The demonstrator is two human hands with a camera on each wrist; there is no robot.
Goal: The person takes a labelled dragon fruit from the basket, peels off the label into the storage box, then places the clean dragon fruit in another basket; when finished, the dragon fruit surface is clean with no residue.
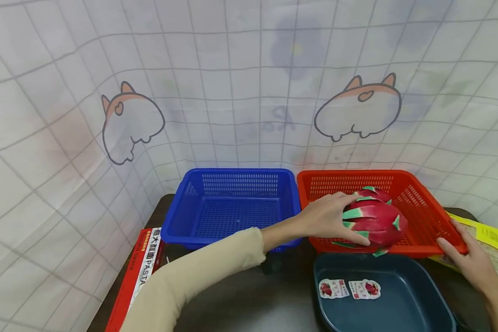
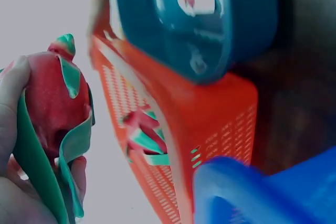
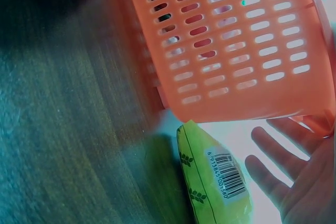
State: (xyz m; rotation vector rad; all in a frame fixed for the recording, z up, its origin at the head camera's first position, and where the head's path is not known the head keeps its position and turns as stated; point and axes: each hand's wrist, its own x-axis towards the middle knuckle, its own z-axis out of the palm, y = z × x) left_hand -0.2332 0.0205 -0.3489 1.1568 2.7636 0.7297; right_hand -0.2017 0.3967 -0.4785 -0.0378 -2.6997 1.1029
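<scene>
In the head view my left hand (image 1: pixel 329 216) grips a dragon fruit (image 1: pixel 382 223), pink-red with green-tipped scales, over the front of the red basket (image 1: pixel 435 221). The left wrist view shows the held dragon fruit (image 2: pixel 55 98) between thumb and fingers, above the basket. Behind it, a second dragon fruit (image 1: pixel 373 193) lies inside the basket, partly hidden. My right hand (image 1: pixel 475 260) holds the basket's front right corner, thumb over the rim. From the right wrist, its fingers (image 3: pixel 275 153) extend spread along the basket's outside, beside a yellow-green packet (image 3: pixel 215 182).
A blue basket (image 1: pixel 174 230) stands left of the red one. In front is a dark blue tray (image 1: pixel 398 313) bearing two dragon fruit stickers (image 1: pixel 348 289). A red pasta box (image 1: pixel 134 276) lies at the table's left edge. A patterned curtain (image 1: pixel 240 92) hangs behind.
</scene>
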